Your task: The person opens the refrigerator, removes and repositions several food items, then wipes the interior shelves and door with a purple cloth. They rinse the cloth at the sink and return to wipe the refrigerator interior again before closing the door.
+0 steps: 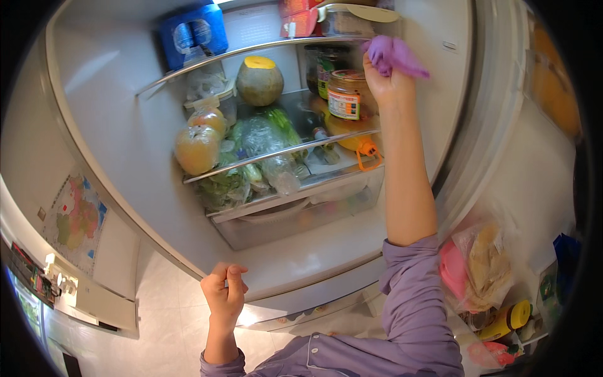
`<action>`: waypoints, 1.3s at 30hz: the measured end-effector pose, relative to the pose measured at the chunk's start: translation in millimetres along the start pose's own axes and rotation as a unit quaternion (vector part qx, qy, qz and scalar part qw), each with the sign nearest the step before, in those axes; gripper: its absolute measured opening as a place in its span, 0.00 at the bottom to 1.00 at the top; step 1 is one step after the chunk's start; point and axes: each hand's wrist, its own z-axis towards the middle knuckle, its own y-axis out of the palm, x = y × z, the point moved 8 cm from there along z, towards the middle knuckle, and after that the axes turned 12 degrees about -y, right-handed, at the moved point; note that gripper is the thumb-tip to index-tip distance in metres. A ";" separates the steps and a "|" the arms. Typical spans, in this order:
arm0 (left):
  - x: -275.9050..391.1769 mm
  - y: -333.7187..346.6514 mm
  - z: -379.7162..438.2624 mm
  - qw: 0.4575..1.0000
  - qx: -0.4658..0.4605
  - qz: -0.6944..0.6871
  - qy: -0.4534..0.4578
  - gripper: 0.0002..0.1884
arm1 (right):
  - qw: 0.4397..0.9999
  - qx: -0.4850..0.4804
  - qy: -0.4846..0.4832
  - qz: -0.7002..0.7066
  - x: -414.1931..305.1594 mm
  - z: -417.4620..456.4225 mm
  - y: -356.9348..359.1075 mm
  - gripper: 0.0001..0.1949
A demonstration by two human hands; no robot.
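Observation:
An open refrigerator stands before me. My right hand (384, 77) holds a purple cloth (395, 55) near the front edge of the upper glass shelf (301, 43), at its right end. Just left of that hand is a glass jar with a label (346, 96). My left hand (225, 287) is empty, its fingers curled in, beside the fridge's lower front edge. A cut green-skinned melon or squash (259, 82) sits on the middle shelf.
Wrapped fruits (198, 148), bagged greens (264, 141) and an orange-capped bottle (365, 146) lie on the shelves. A blue package (194, 35) stands top left. A clear drawer (301, 214) is below. The door (509, 165) holds bags and a yellow bottle (506, 320) at right.

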 end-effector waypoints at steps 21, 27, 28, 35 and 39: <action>-23.7 -79.4 -25.7 0.994 0.083 -0.054 -0.042 0.18 | 0.910 -0.170 -0.029 -0.378 222.8 -199.1 149.8 0.17; -28.2 -76.2 -25.2 0.993 0.067 -0.081 -0.047 0.17 | 0.869 -0.347 0.083 -0.343 213.3 -212.3 157.5 0.19; -27.6 -74.0 -23.4 0.994 0.063 -0.079 -0.047 0.17 | 0.841 -0.398 0.092 -0.355 211.5 -210.9 155.8 0.20; -18.6 -66.5 -18.5 0.995 0.059 -0.079 -0.018 0.19 | 0.779 -0.366 -0.159 -0.484 56.5 -166.9 136.3 0.23; -26.6 -66.1 -15.5 0.991 0.077 -0.113 -0.014 0.15 | 0.611 -0.330 -0.381 -0.610 26.8 -132.1 132.9 0.24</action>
